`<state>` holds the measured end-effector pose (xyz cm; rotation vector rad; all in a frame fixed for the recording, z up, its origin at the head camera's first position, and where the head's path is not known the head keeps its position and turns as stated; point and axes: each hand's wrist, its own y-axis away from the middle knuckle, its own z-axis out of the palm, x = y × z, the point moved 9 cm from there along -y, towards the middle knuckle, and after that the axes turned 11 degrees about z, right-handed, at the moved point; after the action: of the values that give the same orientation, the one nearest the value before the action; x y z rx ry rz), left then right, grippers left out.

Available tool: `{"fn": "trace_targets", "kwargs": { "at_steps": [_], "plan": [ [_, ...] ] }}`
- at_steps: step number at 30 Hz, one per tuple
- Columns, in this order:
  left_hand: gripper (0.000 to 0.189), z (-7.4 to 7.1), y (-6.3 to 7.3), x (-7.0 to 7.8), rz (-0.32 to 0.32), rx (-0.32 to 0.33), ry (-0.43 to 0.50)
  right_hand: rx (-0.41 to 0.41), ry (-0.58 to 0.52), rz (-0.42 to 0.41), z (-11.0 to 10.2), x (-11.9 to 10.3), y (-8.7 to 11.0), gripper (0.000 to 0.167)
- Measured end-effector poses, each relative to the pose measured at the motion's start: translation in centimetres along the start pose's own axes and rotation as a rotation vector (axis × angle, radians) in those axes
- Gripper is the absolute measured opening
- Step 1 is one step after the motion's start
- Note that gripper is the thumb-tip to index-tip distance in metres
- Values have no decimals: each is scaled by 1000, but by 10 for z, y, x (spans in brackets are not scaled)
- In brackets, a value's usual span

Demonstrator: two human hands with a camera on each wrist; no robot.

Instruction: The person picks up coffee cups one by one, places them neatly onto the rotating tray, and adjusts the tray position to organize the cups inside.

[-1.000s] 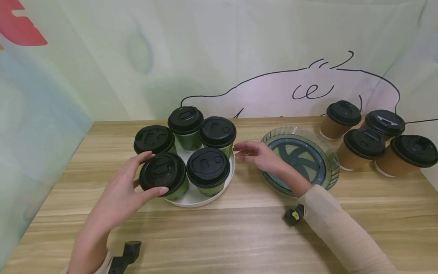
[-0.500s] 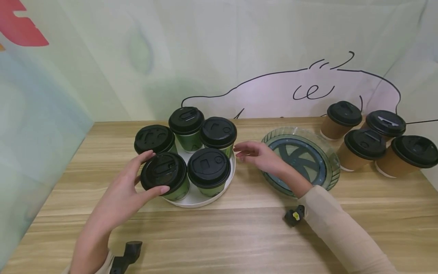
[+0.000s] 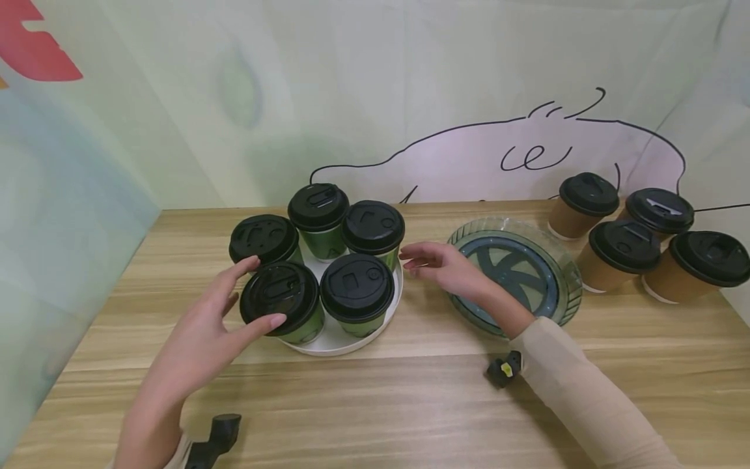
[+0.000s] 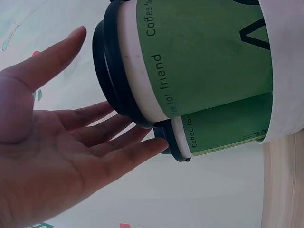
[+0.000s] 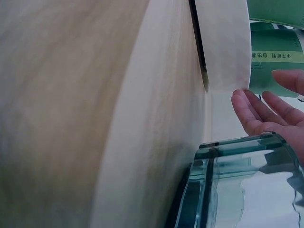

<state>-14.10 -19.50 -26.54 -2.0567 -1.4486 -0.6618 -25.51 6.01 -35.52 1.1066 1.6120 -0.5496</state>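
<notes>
Several green paper coffee cups with black lids stand upright in a ring on a round white tray [image 3: 334, 339] at left of centre. My left hand [image 3: 205, 332] is spread around the lid of the front-left cup [image 3: 281, 296]. Its thumb stands apart from that lid in the left wrist view, while the fingers [image 4: 90, 130] lie close by; whether they touch it I cannot tell. At the tray's right side is my right hand [image 3: 445, 267], fingers loosely extended. In the right wrist view its fingertips [image 5: 240, 95] appear at the tray's white rim [image 5: 223, 47]; contact is unclear.
A ribbed, clear greenish dish [image 3: 571, 286] lies under and behind my right forearm. Several brown lidded cups [image 3: 609, 260] stand at the table's right end. A printed cloth backdrop [image 3: 351, 98] rises along the back edge of the wooden table [image 3: 375, 417].
My left hand has drawn slightly left, its fingertips easing back from the lid of the front-left cup. My right hand, the tray and the cups look unmoved.
</notes>
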Motion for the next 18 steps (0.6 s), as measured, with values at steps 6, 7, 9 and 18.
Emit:
{"fn": "trace_targets", "kwargs": {
  "at_steps": [6, 7, 9, 18],
  "plan": [
    [80, -4, 2, 3, 15, 29, -13, 8, -17, -4, -1, -2, 1, 37],
    [79, -6, 3, 4, 25, 39, -15, 9, -21, -3, -1, -2, 1, 37],
    [77, -7, 3, 6, 42, 55, -18, 10, -23, -2, -1, -2, 2, 36],
    [75, -10, 5, 9, 19, 68, -19, 4, -15, 4, 0, -3, 2, 36]
  ]
}}
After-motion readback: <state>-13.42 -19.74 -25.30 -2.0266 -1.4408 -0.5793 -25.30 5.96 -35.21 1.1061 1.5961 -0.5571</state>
